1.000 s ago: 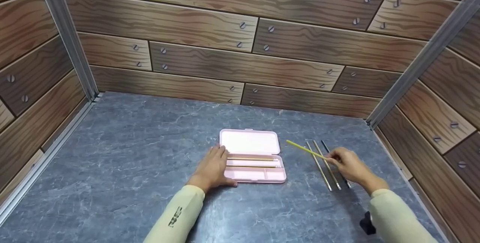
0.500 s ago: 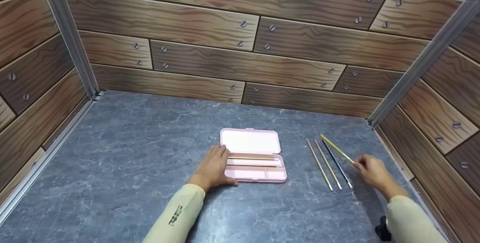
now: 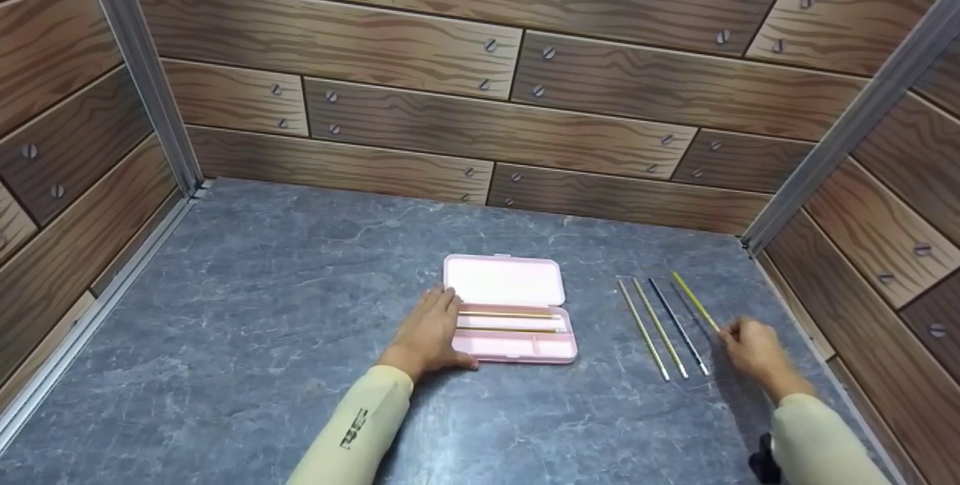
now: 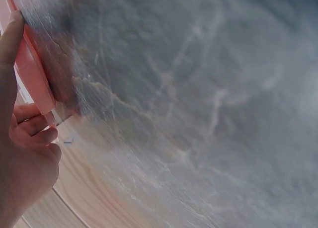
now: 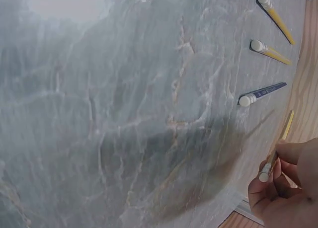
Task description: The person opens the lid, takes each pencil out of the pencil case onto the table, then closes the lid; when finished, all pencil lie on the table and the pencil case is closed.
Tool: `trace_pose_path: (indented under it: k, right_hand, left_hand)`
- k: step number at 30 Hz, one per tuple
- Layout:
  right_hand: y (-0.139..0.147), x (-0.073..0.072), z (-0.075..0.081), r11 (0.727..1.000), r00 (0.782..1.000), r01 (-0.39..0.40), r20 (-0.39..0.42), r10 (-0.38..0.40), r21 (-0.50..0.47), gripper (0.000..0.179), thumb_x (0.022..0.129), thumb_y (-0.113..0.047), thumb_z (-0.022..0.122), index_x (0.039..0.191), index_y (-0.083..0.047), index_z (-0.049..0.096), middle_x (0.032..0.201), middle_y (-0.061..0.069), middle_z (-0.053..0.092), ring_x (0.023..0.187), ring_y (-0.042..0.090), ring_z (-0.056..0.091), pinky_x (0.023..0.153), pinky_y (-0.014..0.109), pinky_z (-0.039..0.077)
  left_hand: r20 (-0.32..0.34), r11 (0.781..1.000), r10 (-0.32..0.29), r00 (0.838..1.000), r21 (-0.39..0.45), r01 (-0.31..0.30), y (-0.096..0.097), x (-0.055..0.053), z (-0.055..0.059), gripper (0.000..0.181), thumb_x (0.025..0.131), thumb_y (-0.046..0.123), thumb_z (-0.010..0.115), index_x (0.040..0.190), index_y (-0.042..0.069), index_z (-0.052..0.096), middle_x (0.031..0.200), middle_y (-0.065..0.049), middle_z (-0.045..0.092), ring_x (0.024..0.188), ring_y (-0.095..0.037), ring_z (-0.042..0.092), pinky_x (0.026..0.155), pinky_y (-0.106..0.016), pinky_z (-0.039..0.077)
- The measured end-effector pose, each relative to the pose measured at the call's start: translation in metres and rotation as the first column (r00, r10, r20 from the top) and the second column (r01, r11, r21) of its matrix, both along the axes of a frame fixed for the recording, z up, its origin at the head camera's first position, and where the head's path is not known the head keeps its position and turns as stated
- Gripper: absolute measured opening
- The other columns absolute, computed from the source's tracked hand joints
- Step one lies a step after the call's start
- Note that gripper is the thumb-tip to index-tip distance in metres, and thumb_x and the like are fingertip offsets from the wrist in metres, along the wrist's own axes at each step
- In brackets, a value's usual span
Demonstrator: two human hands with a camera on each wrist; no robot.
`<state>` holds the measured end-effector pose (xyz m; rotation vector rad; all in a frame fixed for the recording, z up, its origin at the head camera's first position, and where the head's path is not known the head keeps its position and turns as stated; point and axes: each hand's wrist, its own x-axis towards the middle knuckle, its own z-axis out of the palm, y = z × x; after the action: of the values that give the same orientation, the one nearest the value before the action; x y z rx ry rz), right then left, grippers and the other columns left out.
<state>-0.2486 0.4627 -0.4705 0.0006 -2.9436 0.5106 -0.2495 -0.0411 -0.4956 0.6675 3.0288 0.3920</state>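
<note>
In the head view, a pink pencil case [image 3: 504, 281] lies open, with two gold-coloured pencils [image 3: 506, 315] in its back compartment. My left hand [image 3: 424, 331] holds the case's left end, thumb at the front edge. The left wrist view shows its fingers curled by the case's side [image 4: 36, 76]. Farther right, my right hand [image 3: 756, 350] pinches a yellow pencil [image 3: 697, 302] near its white eraser end [image 5: 265, 174]. That pencil slants above the table, its shadow apart from it. Left of it lie two yellowish pencils [image 3: 660, 328] and a dark blue pencil [image 3: 679, 326], roughly side by side.
A grey marbled tabletop [image 3: 262, 305] carries everything. Wood-patterned walls [image 3: 420, 118] stand at the back and both sides, with metal posts [image 3: 135, 65] at the corners. A small black object [image 3: 763, 461] shows beside the right sleeve.
My right hand has carried the yellow pencil rightward, from over the row to the right of the dark blue pencil, and turned it nearly parallel to the others. The left hand stays on the case.
</note>
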Motion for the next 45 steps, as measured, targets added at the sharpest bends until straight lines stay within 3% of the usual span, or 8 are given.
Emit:
trace_pose_path:
  k: [11,16,27,45]
  right_hand:
    - [-0.001,0.002,-0.004,0.999,0.995,0.038,0.091,-0.037,-0.019,0.019,0.094,-0.008,0.059,0.087,0.007,0.066,0.077,0.015,0.066,0.071,0.024,0.060,0.059,0.035,0.049]
    - [-0.001,0.002,-0.004,0.998,0.990,0.059,0.131,-0.057,-0.007,0.020,0.095,-0.010,0.057,0.090,0.007,0.067,0.078,0.014,0.066,0.072,0.025,0.061,0.061,0.039,0.051]
    - [-0.005,-0.001,-0.010,0.998,0.993,0.055,0.099,-0.056,0.021,0.021,0.093,-0.007,0.056,0.080,0.007,0.065,0.070,0.010,0.063,0.064,0.022,0.055,0.054,0.034,0.045]
    - [-0.008,-0.002,-0.012,0.998,0.994,0.040,0.099,-0.044,0.041,0.028,0.090,-0.006,0.058,0.062,-0.007,0.054,0.059,0.002,0.052,0.056,0.019,0.048,0.050,0.034,0.041]
  left_hand:
    - [-0.016,1.000,0.007,1.000,-0.006,-0.007,0.002,-0.002,-0.003,0.110,0.070,0.062,0.083,0.147,-0.005,0.042,0.154,-0.021,0.044,0.148,-0.037,0.036,0.128,-0.044,0.026]
    - [-0.034,1.000,0.001,0.999,0.007,-0.001,0.001,-0.001,-0.002,0.109,0.070,0.061,0.084,0.146,-0.006,0.044,0.153,-0.022,0.045,0.147,-0.038,0.037,0.128,-0.044,0.026]
    - [-0.032,1.000,-0.006,0.999,0.012,0.006,0.000,-0.001,0.000,0.109,0.070,0.060,0.084,0.146,-0.007,0.044,0.153,-0.024,0.045,0.147,-0.039,0.037,0.128,-0.045,0.026]
    - [-0.021,1.000,0.005,1.000,-0.001,-0.005,0.002,-0.002,0.000,0.109,0.070,0.062,0.083,0.147,-0.005,0.043,0.153,-0.022,0.044,0.147,-0.038,0.037,0.128,-0.045,0.026]
